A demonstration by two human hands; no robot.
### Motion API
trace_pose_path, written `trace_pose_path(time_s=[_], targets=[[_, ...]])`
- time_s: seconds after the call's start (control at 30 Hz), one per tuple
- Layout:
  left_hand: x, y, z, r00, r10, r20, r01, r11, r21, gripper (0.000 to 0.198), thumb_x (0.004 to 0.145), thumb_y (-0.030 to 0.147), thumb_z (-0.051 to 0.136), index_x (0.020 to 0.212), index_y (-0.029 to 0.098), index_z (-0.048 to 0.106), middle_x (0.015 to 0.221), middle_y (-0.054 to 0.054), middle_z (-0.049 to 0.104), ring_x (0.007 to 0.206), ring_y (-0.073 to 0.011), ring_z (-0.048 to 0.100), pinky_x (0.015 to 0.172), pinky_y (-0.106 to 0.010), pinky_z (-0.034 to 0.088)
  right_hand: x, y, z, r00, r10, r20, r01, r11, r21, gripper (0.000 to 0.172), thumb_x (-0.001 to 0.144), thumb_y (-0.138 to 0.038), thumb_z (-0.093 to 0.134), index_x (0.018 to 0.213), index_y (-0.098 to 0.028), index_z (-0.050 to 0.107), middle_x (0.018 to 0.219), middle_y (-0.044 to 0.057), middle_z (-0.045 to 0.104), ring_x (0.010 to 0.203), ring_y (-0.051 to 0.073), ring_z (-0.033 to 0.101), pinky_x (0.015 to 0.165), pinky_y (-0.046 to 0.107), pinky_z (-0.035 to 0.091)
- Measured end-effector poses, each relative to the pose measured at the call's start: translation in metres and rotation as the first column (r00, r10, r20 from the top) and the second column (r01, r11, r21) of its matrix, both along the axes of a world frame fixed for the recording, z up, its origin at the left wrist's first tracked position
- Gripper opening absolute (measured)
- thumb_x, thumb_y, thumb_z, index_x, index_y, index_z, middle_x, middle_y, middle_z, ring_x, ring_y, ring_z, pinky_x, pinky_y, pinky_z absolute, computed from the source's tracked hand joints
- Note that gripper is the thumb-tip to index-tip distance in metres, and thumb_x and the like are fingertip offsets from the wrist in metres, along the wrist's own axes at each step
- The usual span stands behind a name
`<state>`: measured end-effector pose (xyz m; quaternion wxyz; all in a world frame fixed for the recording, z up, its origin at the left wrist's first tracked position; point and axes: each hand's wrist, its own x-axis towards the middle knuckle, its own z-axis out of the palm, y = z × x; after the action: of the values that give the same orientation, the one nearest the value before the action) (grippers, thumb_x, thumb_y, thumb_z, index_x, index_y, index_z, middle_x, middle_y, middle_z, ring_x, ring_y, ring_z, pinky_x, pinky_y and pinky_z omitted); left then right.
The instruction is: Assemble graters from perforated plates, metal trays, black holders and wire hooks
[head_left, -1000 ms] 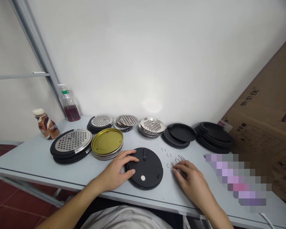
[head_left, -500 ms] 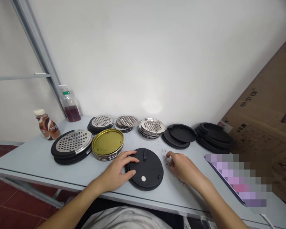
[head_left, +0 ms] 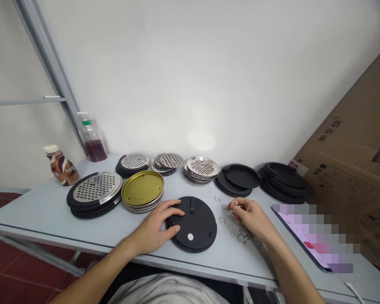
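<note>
**Near edge:** the bench's [head_left: 28,215] front edge runs just below the black disc [head_left: 198,238], which lies flat, its near rim close to that edge.

**Left hand** [head_left: 155,223]: spread, palm down, forearm angled in from the lower left, fingertips pressing on the disc's left side.

**Right hand** [head_left: 251,217]: raised above the bench, wrist angled in from the lower right, thumb and fingers pinched on a small ring [head_left: 236,204], which is barely visible at the fingertips.

**Loose metal rings:** one group [head_left: 242,236] lies beneath the right hand; single rings [head_left: 222,220] sit between that hand and the disc, with two more [head_left: 217,199] farther back.

**Right of the hand:** a pixelated flat slab [head_left: 307,236] lies on the bench.

**Back row, left to right:** a mesh strainer on black lids [head_left: 96,188], gold-faced lids [head_left: 142,188], three strainer stacks [head_left: 167,160], two black lid stacks [head_left: 283,177], two bottles [head_left: 61,164], and a cardboard box [head_left: 345,169] beyond the bench's right end.
</note>
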<state>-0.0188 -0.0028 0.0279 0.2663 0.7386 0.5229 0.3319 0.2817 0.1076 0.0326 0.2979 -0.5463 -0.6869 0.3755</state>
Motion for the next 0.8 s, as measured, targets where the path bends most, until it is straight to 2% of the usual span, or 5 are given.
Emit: trace_pose_path(time_s=[0.13,0.23,0.37,0.5,0.8], targets=[[0.0,0.001,-0.001,1.0,-0.005,-0.002,0.005,1.0,-0.006,0.034,0.087,0.019,0.061,0.119,0.03,0.065,0.148,-0.003,0.046,0.135,-0.0262,0.044,0.106,-0.041,0.046,-0.004,-0.004,-0.002,0.972,-0.034,-0.233,0.004,0.992,-0.128,0.019,0.072,-0.026,0.046,0.087,-0.02,0.057,0.056,-0.006,0.054,0.04,0.009,0.039,0.042,0.022,0.025],[0.0,0.001,-0.001,1.0,-0.008,-0.003,0.008,1.0,0.002,0.035,0.087,0.018,0.061,0.12,0.031,0.064,0.147,-0.003,0.046,0.135,-0.0257,0.044,0.112,-0.044,0.039,-0.004,-0.005,-0.005,0.966,-0.018,-0.26,-0.024,0.987,-0.159,0.027,0.074,-0.026,0.044,0.096,-0.02,0.059,0.059,-0.006,0.053,0.04,0.009,0.04,0.042,0.022,0.024],[-0.001,0.001,-0.001,1.0,-0.007,-0.009,0.007,1.0,0.002,0.035,0.087,0.018,0.061,0.119,0.031,0.064,0.148,-0.003,0.046,0.135,-0.0258,0.044,0.113,-0.044,0.037,0.001,-0.005,-0.007,0.997,0.006,-0.082,-0.013,0.997,-0.081,0.022,0.079,-0.029,0.046,0.077,-0.017,0.064,0.058,-0.004,0.052,0.045,0.011,0.044,0.045,0.024,0.029],[-0.001,0.001,-0.002,1.0,-0.003,-0.003,0.003,1.0,-0.002,0.034,0.087,0.018,0.061,0.119,0.031,0.065,0.148,-0.002,0.046,0.135,-0.026,0.044,0.109,-0.042,0.043,0.003,-0.01,-0.001,0.977,0.143,0.157,-0.159,0.983,0.09,0.016,0.079,-0.031,0.059,0.078,-0.018,0.068,0.066,0.0,0.063,0.063,0.016,0.055,0.059,0.026,0.04],[0.001,0.001,-0.001,1.0,0.005,-0.019,-0.005,1.0,0.018,0.034,0.087,0.018,0.062,0.118,0.03,0.066,0.147,-0.003,0.048,0.134,-0.0264,0.046,0.113,-0.045,0.037,0.002,-0.015,0.004,0.896,0.207,0.394,-0.273,0.954,0.121,0.016,0.079,-0.035,0.064,0.083,-0.02,0.067,0.078,0.002,0.068,0.072,0.019,0.059,0.066,0.028,0.041]])
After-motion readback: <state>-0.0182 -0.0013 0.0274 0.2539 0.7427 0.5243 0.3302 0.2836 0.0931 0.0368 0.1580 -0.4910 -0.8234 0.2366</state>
